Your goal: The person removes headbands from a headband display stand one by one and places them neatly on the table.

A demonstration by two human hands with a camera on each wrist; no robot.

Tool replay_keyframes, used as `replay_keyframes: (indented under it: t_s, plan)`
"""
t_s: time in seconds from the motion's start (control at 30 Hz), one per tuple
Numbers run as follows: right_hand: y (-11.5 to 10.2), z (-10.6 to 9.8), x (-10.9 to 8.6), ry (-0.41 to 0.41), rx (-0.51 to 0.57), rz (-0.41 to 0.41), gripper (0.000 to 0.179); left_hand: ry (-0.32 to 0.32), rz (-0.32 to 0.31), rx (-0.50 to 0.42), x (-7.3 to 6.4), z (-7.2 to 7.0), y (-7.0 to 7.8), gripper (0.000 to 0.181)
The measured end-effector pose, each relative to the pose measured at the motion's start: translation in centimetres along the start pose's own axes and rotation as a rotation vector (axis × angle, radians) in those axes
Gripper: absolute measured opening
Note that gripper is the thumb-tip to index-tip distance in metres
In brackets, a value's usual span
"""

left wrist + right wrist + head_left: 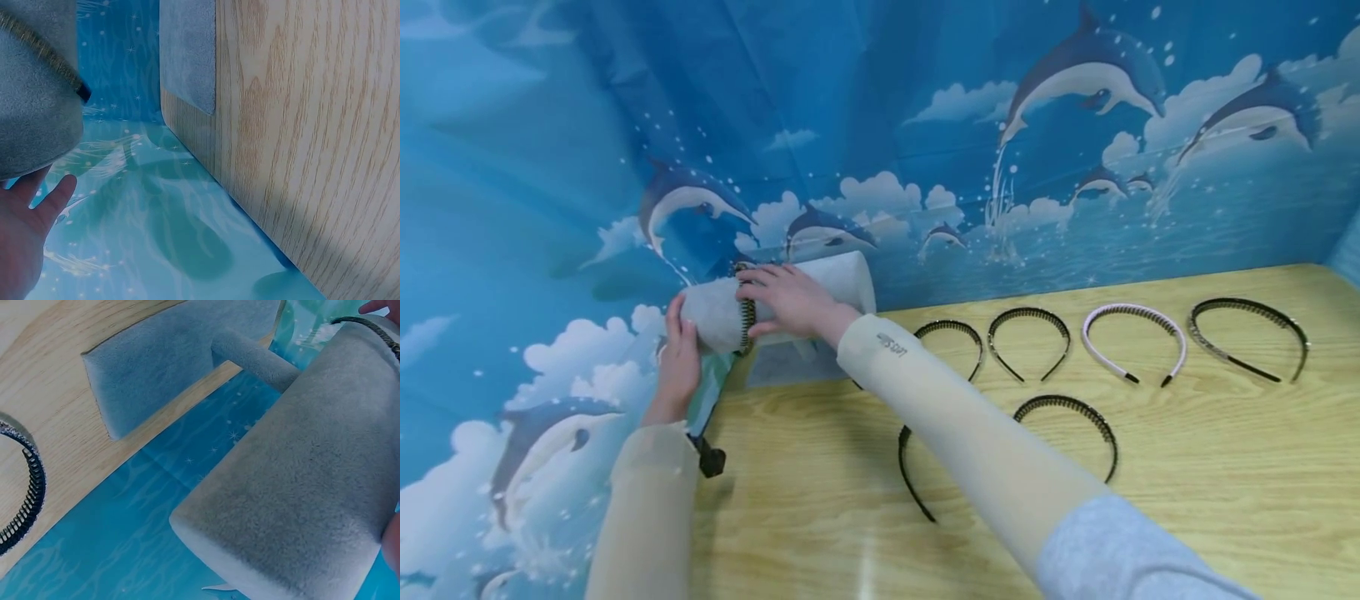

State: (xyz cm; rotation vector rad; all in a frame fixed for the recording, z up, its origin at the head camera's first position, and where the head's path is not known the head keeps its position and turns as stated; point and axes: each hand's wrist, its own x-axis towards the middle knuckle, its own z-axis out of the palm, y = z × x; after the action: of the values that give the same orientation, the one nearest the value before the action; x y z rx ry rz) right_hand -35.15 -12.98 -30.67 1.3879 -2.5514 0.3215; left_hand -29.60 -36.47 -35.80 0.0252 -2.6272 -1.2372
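Observation:
A grey plush headband stand (842, 279) has a horizontal roll on a short stem. Round the roll's left part sits a dark toothed headband (748, 321), its dark tip showing in the left wrist view (82, 92). My right hand (797, 304) lies over the roll and holds the headband between its fingers above and thumb below. At the roll's left end, my left hand (679, 367) touches the rim with extended fingers. The left wrist view shows those fingers (53, 200) at the lower edge, their tips partly hidden. Only a sliver of the right hand (392, 544) enters the right wrist view.
The stand's flat grey base (144, 381) lies at the wooden table's back left edge. Several headbands lie to the right, including a black one (1030, 312) and a pale pink one (1093, 321). A black object (711, 461) sits at the left edge. A dolphin-print backdrop (880, 125) stands behind.

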Motion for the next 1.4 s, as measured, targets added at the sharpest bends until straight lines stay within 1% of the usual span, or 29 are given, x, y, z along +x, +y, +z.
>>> replay_keyframes:
  t_s: [0.17, 0.3, 0.37, 0.43, 0.63, 0.77, 0.83, 0.93, 1.03, 1.2, 1.4]
  plan:
    - [0.4, -0.3, -0.2, 0.045, 0.053, -0.009, 0.044, 0.003, 0.009, 0.0, 0.1, 0.2, 0.2, 0.057]
    - [0.7, -0.9, -0.7, 0.059, 0.105, 0.014, 0.035, 0.008, -0.004, -0.006, 0.2, 0.3, 0.2, 0.056]
    - [0.9, -1.2, -0.9, 0.059, 0.123, 0.031, 0.034, 0.015, -0.014, -0.002, 0.2, 0.2, 0.2, 0.056]
    - [1.0, -1.5, -1.2, 0.053, 0.13, 0.052, 0.038, 0.017, -0.017, 0.003, 0.1, 0.1, 0.2, 0.056]
    - [1.6, -1.7, -1.7, 0.053, 0.115, 0.102, 0.063, -0.001, -0.013, 0.012, 0.0, -0.4, 0.0, 0.057]
    - [2.0, -1.6, -1.9, 0.076, 0.091, 0.104, 0.065, -0.006, -0.029, 0.013, -0.1, -0.5, -0.1, 0.058]
    - [2.1, -1.6, -2.0, 0.074, 0.083, 0.115, 0.068, -0.004, -0.037, 0.017, -0.1, -0.6, -0.2, 0.058]
    - [2.2, -1.6, -2.1, 0.045, 0.091, 0.14, 0.076, -0.005, -0.042, 0.016, -0.1, -0.7, -0.2, 0.057]
    - [2.2, -1.7, -2.1, -0.007, 0.087, 0.161, 0.083, -0.012, -0.036, 0.003, 0.0, -0.6, -0.2, 0.057]
    - [2.2, -1.8, -2.2, -0.065, 0.049, 0.137, 0.087, -0.021, -0.036, -0.008, 0.0, -0.5, 0.0, 0.056]
    - [2.2, -1.8, -2.0, -0.107, 0.019, 0.132, 0.101, -0.023, -0.035, -0.009, -0.1, -0.2, 0.2, 0.057]
